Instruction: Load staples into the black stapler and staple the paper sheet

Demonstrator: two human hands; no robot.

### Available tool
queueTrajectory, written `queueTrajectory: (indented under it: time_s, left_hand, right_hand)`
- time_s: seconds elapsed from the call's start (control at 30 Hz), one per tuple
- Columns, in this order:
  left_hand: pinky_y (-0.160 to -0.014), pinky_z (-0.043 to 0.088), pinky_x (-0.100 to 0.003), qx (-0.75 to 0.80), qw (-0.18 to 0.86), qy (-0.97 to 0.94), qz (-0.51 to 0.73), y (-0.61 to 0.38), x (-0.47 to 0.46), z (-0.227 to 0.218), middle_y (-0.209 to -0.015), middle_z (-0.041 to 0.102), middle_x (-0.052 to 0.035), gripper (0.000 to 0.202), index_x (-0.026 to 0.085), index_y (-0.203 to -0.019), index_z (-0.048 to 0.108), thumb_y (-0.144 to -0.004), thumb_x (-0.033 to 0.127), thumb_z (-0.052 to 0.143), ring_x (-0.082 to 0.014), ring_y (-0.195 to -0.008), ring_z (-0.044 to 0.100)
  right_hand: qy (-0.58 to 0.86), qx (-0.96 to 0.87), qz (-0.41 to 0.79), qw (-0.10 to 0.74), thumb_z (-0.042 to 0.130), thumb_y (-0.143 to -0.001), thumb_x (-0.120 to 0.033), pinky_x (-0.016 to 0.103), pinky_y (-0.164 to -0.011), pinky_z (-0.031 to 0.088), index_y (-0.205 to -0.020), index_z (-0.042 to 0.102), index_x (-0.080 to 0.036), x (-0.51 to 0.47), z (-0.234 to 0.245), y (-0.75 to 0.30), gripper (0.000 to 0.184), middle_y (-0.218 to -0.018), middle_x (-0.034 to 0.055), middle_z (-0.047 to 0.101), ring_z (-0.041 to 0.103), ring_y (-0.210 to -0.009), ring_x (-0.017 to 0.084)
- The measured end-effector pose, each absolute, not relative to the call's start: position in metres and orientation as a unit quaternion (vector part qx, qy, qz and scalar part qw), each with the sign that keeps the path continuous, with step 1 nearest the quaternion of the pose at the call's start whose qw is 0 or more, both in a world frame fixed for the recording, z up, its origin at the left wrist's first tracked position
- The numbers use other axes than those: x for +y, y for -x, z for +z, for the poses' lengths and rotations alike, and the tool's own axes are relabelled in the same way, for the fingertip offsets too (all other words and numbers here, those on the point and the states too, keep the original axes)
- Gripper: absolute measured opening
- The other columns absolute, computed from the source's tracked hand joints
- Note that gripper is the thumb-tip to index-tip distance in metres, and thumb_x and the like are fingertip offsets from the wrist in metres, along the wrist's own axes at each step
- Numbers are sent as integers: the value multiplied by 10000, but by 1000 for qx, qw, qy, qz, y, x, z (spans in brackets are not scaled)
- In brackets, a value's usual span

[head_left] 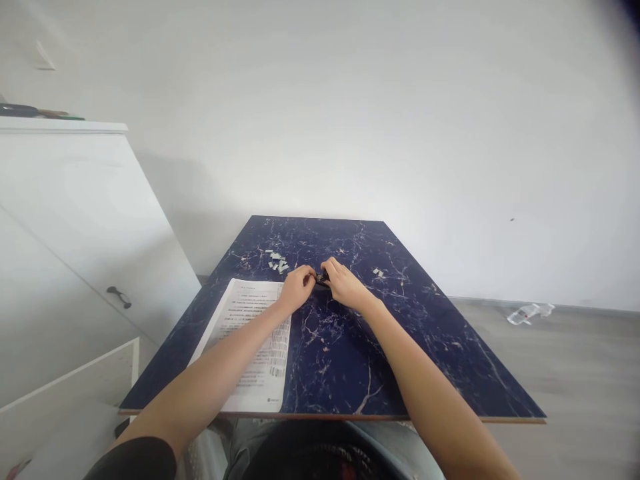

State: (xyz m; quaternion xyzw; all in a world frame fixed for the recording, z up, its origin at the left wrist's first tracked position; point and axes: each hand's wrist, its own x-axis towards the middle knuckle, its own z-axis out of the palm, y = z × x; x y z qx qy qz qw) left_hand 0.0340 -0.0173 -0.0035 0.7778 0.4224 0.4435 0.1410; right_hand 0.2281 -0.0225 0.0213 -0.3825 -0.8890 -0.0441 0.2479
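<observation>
My left hand [299, 287] and my right hand [345, 285] meet near the middle of a dark blue marbled table. Between them is a small black object [321, 278] with some lighter detail, mostly covered by fingers; its kind cannot be made out. The left fingers pinch its near-left end, while those of the right hand wrap round its other side. Beneath my left forearm lies a printed sheet of paper [255, 360] with a band of dense marks along its right side. Several small pale slips [278, 261] are scattered beyond my left hand. A few similar pieces [379, 273] lie right of my right hand.
The blue tabletop [340, 373] ends at a brown front edge close to my body. A white cabinet [75, 220] with a dark handle stands at left. Behind the table rises a white wall [350, 113]. Clear plastic packaging [530, 313] lies on the grey floor at right.
</observation>
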Motion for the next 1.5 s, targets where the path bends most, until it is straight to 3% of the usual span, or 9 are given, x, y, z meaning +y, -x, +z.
queueTrajectory:
  time_s: [0.27,0.47,0.63,0.73,0.83,0.97,1.07,1.23,1.5]
  left_hand:
    - [-691,440,-274,434,131,-768,453,-35,-13,-11,-857,526,-16,162,188,-847,642,-849,75,526,-132,-698,531]
    - [-703,435,-279,442,115,-774,439,-34,-10,-12,-809,529,-15,162,186,-836,642,-838,64,536,-158,-759,549]
    - [-724,449,-280,441,123,-770,445,-34,-12,-9,-837,555,-22,164,185,-862,656,-861,92,520,-154,-754,561]
    - [-750,463,-286,453,133,-758,450,-32,-11,-5,-854,590,-28,167,187,-869,665,-884,134,507,-151,-747,581]
    - [-754,465,-296,497,153,-728,447,-25,-5,4,-832,646,-30,162,192,-827,675,-866,159,521,-163,-742,600]
    - [-708,452,-288,561,198,-676,435,-4,10,15,-777,692,-18,174,204,-802,697,-851,201,530,-177,-733,616]
    - [-717,444,-292,606,141,-654,430,15,19,11,-763,672,-23,195,211,-827,677,-890,223,492,-183,-737,609]
    - [-876,454,-369,666,-20,-680,305,26,23,-9,-1022,610,-134,126,195,-917,673,-862,243,570,-290,-1039,565]
    - [-1058,351,-511,728,-68,-642,231,24,24,-19,-1419,439,-228,440,179,-1329,549,-911,315,523,-392,-1322,410]
  right_hand:
    - [347,-907,-49,235,493,-908,-55,408,-921,431,-1305,465,-159,-19,17,-227,411,-1140,131,585,506,-1030,270]
    - [372,-903,-41,209,573,-895,-76,374,-898,436,-1374,431,-164,-17,10,-224,507,-1129,119,618,523,-1052,262]
    - [379,-897,-28,225,597,-931,-194,362,-908,417,-1346,483,-198,-20,17,-226,431,-1152,116,635,534,-1082,252]
    - [434,-841,-9,322,497,-992,-346,366,-940,393,-1249,571,-213,-18,23,-242,299,-1170,113,652,541,-1109,253]
    - [577,-707,57,405,358,-1011,-387,312,-817,411,-1010,648,-179,-8,17,-269,357,-951,95,695,591,-890,224]
    - [671,-613,179,376,373,-949,-384,259,-665,384,-757,637,-176,5,-4,-295,387,-728,53,677,580,-679,179]
    - [671,-617,187,366,386,-921,-377,249,-641,370,-668,609,-182,8,-17,-295,390,-662,38,652,571,-644,171]
    - [670,-633,178,343,410,-907,-429,252,-609,339,-586,543,-199,4,-20,-281,417,-580,21,568,528,-607,171]
    - [681,-648,163,299,421,-898,-377,247,-584,307,-577,528,-199,5,-23,-278,383,-578,13,523,461,-580,151]
